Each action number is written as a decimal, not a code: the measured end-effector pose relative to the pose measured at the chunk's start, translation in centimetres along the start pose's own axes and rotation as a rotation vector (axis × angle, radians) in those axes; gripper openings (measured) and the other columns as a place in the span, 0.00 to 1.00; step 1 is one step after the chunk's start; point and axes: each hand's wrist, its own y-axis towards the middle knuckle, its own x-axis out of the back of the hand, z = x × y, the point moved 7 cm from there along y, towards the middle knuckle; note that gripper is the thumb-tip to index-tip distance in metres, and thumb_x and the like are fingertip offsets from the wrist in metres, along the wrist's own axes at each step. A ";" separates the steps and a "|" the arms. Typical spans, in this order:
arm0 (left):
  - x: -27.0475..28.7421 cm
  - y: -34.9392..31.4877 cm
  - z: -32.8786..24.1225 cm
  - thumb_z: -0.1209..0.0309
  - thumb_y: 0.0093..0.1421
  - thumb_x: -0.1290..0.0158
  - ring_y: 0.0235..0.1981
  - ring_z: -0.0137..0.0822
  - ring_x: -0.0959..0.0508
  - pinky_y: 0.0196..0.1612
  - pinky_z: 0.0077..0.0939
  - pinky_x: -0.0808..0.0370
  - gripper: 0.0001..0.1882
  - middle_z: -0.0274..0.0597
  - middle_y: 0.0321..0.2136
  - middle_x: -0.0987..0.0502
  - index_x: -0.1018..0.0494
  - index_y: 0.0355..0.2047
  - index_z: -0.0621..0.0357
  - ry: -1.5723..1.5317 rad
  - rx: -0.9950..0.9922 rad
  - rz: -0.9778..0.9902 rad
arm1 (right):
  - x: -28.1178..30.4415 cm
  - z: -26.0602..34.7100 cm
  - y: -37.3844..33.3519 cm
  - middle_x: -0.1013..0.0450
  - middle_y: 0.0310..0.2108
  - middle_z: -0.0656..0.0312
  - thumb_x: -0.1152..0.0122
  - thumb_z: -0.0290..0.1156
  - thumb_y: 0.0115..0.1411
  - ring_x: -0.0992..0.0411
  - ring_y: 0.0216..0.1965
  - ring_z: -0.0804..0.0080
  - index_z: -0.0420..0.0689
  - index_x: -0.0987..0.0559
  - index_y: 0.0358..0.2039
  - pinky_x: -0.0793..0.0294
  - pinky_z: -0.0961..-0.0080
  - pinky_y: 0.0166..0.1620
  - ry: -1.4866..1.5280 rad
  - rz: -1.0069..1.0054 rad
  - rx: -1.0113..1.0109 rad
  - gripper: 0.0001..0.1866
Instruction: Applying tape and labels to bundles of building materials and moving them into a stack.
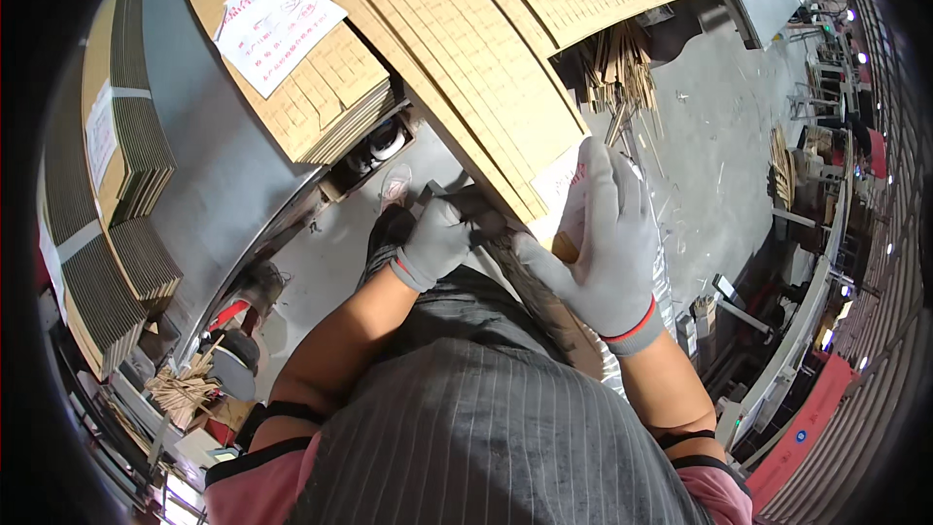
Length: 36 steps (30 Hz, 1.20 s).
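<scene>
My left hand (434, 243), in a grey glove with a red-edged cuff, is closed in a fist beside a dark object below the cardboard. What it grips is too dark to make out. With its fingers stretched out and the thumb apart, my right hand (614, 245), gloved alike, lies on the near corner of a stack of long cardboard sheets (466, 68). A white paper label with red print (556, 183) is on that corner, partly hidden under the fingers. Under the hands, dark and silvery material runs down along my apron (466, 428).
At the left stands another cardboard stack (340, 78) bearing a white label (279, 29). Strapped bundles of cardboard (136, 126) lie farther left. Thin offcut strips (619, 68) hang beyond the right hand, over the grey floor (709, 165). Machinery and a red panel (802, 428) line the right.
</scene>
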 end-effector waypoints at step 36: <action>-1.4 0.1 -3.2 0.62 0.59 0.44 0.49 0.51 0.25 0.51 0.35 0.30 0.19 0.53 0.45 0.23 0.25 0.45 0.63 0.908 -0.327 0.151 | 4.4 -6.6 -11.6 0.33 0.52 0.52 0.40 0.20 0.43 0.34 0.51 0.49 0.57 0.22 0.48 0.35 0.57 0.50 0.047 -0.173 -0.027 0.29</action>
